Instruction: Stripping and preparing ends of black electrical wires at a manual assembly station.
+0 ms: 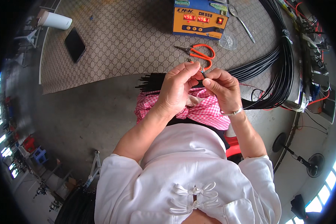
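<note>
Over the table's near edge, both hands meet at the end of a black cable (204,74), where thin wire ends stick out of the sheath. My right hand (227,89) pinches the cable between thumb and fingers. My left hand (178,86) is closed at the wire tips, thumb against forefinger; its grip is partly hidden. Just beyond the hands lie orange-handled scissors (207,56) with dark blades pointing left. A bundle of black cables (255,67) runs from the right toward my lap, and its cut ends (150,82) show left of my left hand, above a pink checked cloth (216,112).
On the patterned tabletop (119,48) stands an orange and blue box with a red display (198,22). Nearby are a clear small dish (228,40) and a spoon (242,22). A phone (75,44) and a white tumbler (55,20) lie left. Coiled cables (285,71) fill the right side.
</note>
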Demonstrator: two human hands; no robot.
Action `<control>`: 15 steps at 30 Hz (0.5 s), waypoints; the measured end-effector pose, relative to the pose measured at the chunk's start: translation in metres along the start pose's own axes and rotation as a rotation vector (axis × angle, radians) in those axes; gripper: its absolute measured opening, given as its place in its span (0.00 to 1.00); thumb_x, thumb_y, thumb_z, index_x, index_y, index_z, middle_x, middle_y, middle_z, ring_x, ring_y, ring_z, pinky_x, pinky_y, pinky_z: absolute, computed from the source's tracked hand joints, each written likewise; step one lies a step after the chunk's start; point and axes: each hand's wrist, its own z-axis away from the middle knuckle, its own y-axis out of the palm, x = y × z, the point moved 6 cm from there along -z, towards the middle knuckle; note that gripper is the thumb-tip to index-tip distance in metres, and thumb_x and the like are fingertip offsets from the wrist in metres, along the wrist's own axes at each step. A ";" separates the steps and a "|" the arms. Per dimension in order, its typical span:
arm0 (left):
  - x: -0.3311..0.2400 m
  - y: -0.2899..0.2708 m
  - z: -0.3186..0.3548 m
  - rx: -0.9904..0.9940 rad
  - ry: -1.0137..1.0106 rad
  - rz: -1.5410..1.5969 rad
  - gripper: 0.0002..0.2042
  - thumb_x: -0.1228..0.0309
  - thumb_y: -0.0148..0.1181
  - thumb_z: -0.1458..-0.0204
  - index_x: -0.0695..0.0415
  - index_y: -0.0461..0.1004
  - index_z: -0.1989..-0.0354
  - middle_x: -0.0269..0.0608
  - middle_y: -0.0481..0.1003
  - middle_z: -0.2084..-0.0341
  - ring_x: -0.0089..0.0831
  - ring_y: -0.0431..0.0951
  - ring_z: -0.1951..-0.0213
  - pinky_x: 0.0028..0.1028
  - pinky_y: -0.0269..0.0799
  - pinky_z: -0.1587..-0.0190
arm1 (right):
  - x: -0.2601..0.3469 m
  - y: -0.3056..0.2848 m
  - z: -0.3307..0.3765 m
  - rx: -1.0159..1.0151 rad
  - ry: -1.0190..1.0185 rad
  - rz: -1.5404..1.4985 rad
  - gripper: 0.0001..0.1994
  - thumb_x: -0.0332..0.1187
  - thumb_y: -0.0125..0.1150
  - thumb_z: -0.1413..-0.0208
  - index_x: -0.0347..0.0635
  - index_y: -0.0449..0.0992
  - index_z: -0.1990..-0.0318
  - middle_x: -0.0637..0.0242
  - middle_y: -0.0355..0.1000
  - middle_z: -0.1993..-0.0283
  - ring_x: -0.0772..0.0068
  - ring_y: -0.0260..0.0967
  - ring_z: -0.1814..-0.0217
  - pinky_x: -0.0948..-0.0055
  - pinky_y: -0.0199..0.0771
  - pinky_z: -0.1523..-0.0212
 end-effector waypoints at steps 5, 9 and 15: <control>-0.002 -0.001 0.000 -0.008 0.010 -0.015 0.06 0.67 0.51 0.49 0.55 0.71 0.72 0.31 0.71 0.76 0.19 0.68 0.70 0.22 0.62 0.63 | -0.002 0.001 -0.001 0.009 0.005 0.006 0.02 0.24 0.60 0.53 0.37 0.72 0.72 0.78 0.65 0.78 0.91 0.55 0.79 0.87 0.55 0.80; -0.002 0.000 0.001 0.019 0.020 0.002 0.06 0.67 0.51 0.49 0.55 0.71 0.72 0.31 0.71 0.76 0.19 0.68 0.70 0.23 0.63 0.63 | -0.001 0.001 -0.001 0.005 0.008 0.000 0.02 0.24 0.60 0.53 0.37 0.72 0.72 0.78 0.65 0.78 0.91 0.55 0.79 0.87 0.56 0.79; -0.003 0.001 0.002 0.053 -0.009 0.050 0.06 0.68 0.50 0.48 0.56 0.71 0.70 0.33 0.71 0.74 0.20 0.69 0.68 0.24 0.64 0.60 | -0.002 0.001 -0.001 0.016 0.007 0.009 0.03 0.24 0.60 0.53 0.38 0.72 0.73 0.78 0.65 0.78 0.91 0.56 0.78 0.88 0.56 0.78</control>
